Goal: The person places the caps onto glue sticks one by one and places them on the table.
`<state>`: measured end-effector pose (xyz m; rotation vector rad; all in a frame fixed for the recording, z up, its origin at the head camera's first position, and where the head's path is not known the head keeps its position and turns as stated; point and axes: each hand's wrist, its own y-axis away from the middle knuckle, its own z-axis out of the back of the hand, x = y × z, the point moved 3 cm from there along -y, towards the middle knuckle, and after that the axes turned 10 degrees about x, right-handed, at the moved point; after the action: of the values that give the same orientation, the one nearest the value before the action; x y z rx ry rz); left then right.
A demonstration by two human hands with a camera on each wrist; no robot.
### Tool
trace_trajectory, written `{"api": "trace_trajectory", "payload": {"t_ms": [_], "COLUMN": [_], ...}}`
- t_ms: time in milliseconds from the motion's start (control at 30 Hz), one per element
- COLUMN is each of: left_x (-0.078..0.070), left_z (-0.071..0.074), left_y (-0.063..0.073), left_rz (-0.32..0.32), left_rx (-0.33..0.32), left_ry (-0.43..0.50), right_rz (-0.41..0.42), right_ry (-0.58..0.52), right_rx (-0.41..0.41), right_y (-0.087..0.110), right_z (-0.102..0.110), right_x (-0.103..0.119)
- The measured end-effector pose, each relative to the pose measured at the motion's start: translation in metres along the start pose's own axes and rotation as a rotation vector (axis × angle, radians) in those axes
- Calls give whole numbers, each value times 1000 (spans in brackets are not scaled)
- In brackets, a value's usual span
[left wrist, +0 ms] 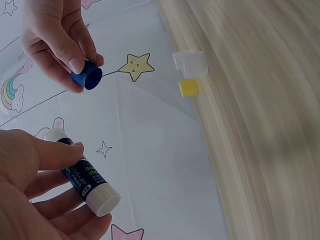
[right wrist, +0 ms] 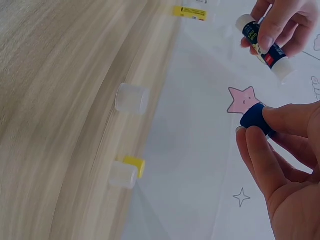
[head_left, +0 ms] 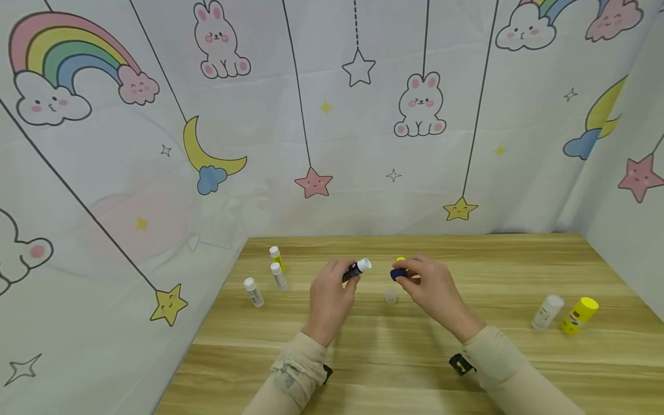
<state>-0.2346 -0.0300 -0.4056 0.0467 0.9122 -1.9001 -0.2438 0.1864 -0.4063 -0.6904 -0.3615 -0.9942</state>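
Observation:
My left hand [head_left: 331, 297] grips a dark navy glue stick [left wrist: 86, 172] between thumb and fingers, its white top end bare. In my right hand [head_left: 433, 285], thumb and fingertips pinch a blue cap [right wrist: 254, 117]; its hollow opening shows in the left wrist view. Cap and glue stick are held apart over the table, the cap to the right of the stick. Below the hands a translucent cap [head_left: 391, 297] rests on the wood. A yellow cap [right wrist: 134, 166] sits beside a second translucent cap [right wrist: 122, 175], which my right hand hides in the head view.
To the left on the wooden table [head_left: 384, 369] stand a yellow glue stick [head_left: 277, 259] and two white ones, [head_left: 279, 276] all without coloured caps. At the right stand a white glue stick [head_left: 547, 313] and a yellow capped glue stick [head_left: 579, 316]. A printed curtain [head_left: 363, 144] hangs behind.

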Motion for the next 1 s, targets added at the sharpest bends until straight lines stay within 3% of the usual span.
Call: {"api": "trace_trajectory", "payload": {"t_ms": [1000], "left_x": [-6], "left_z": [-10], "left_y": [4], "left_rz": [-27], "left_rx": [32], "left_ry": [-31], "right_rz": [-21], "right_ry": [-104], "right_rx": [-1], "right_y": [0], "right_z": [3], "right_x": [9]}}
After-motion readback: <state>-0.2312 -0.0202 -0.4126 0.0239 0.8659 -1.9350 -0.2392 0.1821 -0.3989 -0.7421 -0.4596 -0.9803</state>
